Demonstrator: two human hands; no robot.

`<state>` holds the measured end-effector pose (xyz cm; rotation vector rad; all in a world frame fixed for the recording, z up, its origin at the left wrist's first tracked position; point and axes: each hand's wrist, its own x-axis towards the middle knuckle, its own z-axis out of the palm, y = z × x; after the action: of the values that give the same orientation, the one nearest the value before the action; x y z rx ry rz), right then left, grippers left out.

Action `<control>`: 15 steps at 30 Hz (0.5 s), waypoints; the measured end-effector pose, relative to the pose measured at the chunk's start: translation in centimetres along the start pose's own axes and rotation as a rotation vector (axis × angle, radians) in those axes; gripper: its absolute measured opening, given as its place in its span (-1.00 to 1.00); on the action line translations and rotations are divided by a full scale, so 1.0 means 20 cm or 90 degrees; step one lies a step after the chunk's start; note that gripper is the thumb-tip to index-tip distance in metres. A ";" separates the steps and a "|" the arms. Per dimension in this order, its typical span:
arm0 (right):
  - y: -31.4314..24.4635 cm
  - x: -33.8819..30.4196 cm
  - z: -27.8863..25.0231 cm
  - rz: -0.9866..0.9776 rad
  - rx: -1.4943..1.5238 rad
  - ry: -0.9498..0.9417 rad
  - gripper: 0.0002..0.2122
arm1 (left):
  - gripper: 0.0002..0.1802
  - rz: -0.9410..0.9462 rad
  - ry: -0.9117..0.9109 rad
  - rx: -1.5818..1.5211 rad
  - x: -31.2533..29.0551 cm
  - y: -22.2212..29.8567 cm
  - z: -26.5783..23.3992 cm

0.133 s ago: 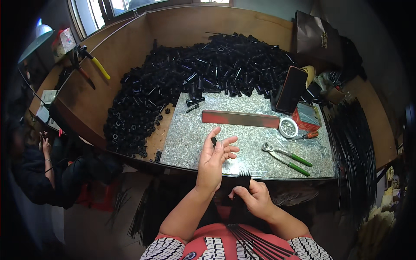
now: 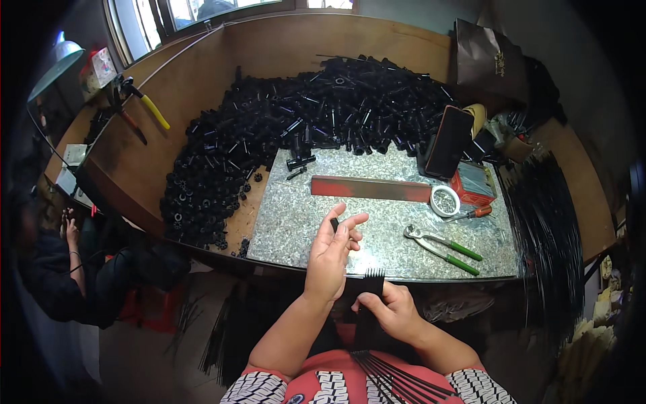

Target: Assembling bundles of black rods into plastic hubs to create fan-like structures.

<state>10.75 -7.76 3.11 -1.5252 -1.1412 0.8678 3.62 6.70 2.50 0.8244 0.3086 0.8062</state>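
My right hand [image 2: 397,310] grips a flat bundle of thin black rods [image 2: 374,281] in front of my body, thumb across it. Its short tips stick up in a row just past the bench's near edge, while the long ends fan down over my red apron. Slightly to the left and farther up is my left hand [image 2: 328,261], palm turned inward and fingers partly curled. A small black piece [image 2: 334,223] is lodged by its index finger; its exact kind cannot be made out. Beyond my fingers, a long red-and-grey metal bar [image 2: 370,188] lies on the speckled slab [image 2: 282,222].
Green-handled pincers [image 2: 444,249], a white bowl of small metal bits [image 2: 445,200], a screwdriver [image 2: 474,213] and a propped phone [image 2: 449,143] occupy the right. Black tubular parts [image 2: 323,101] are heaped behind. Long black rods [image 2: 548,236] hang at the right edge. Another person [image 2: 60,269] sits left.
My left hand's fingers have curled in a little. The rod bundle in my right hand has shifted slightly left. The whole view has moved slightly.
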 end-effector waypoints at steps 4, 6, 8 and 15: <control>-0.01 0.02 -0.01 0.013 0.001 -0.005 -0.82 | -0.72 -0.003 -0.012 -0.057 -0.01 -0.02 -0.05; 0.01 0.03 -0.02 0.011 0.013 -0.005 -0.82 | -0.85 -0.024 -0.027 -0.133 0.00 -0.01 -0.07; 0.03 0.03 -0.02 0.019 0.022 -0.002 -0.81 | -0.87 -0.041 -0.013 -0.145 0.00 -0.01 -0.08; 0.04 0.05 -0.02 0.033 0.027 -0.005 -0.79 | -0.80 -0.114 -0.023 -0.210 0.01 0.01 -0.13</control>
<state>11.65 -6.92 2.49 -1.5237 -1.0869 0.9289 2.16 8.34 0.90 0.4932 0.2059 0.6519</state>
